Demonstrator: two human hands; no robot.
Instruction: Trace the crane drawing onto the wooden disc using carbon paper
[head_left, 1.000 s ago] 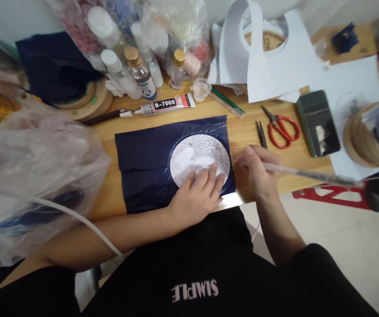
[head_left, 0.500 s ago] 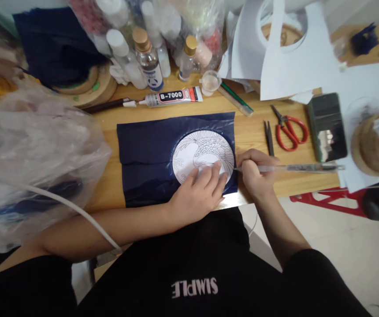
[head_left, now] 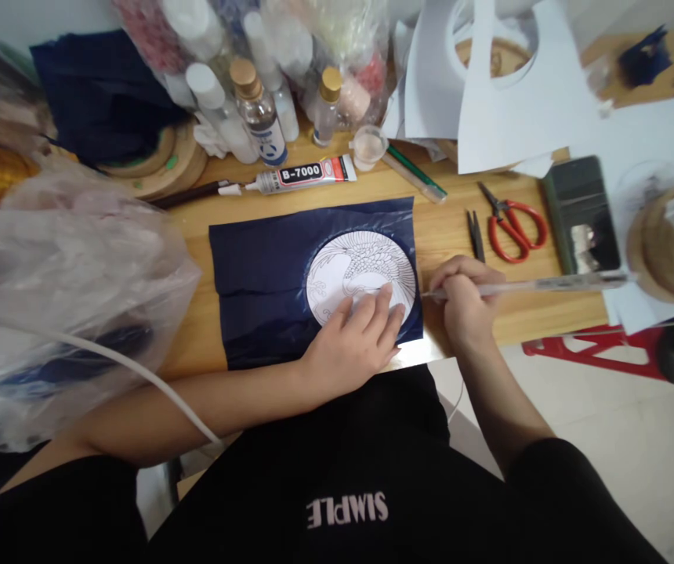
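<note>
Probably tracing round paper disc [head_left: 356,271] on blue sheet [head_left: 260,298], w/ L hand [head_left: 349,345] spread atop & R hand [head_left: 467,301] closed on pen [head_left: 548,284], next needing tip at disc edge.

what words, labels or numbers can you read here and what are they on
"B-7000" on the tube; its smaller print is too small to read.
"SIMPLE" on the black shirt, upside down in the picture.
Brown-capped bottle: label too small and blurred to read.
Pen in the right hand: any print is too blurred.
</note>
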